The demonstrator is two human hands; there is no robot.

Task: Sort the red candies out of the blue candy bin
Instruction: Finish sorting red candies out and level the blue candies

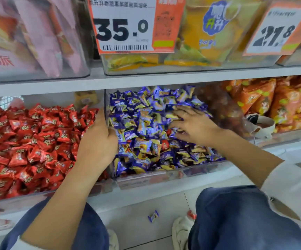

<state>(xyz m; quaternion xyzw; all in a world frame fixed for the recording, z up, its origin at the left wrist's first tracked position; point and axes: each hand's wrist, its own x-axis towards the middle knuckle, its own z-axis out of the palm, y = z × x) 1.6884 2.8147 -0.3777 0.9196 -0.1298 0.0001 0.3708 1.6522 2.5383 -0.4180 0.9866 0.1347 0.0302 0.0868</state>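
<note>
A person crouched at a shop shelf works both hands in a clear bin of blue candies [146, 127], which sits on the lower shelf [164, 188] between a bin of red candies [29, 141] on its left and orange snack bags [272, 101] on its right. The left hand [97, 139] rests at the blue bin's left wall, at the divider between the two bins, fingers curled over the edge with the thumb up along the wall; whether it holds a candy cannot be told. The right hand [193, 123] lies palm down on the blue pile toward the bin's right side, fingers spread and nearly straight, pressing into the wrappers and gripping nothing that shows. Two stray red candies [165, 144] lie among the blue ones near the middle of the bin, just left of and below the right hand's fingertips. On the floor below the shelf's front edge, a dropped blue candy [153, 215] and a dropped red candy [191, 214] lie near the person's white shoe [181, 231]. A price tag reading 35.0 [124, 24] hangs from the upper shelf.
</note>
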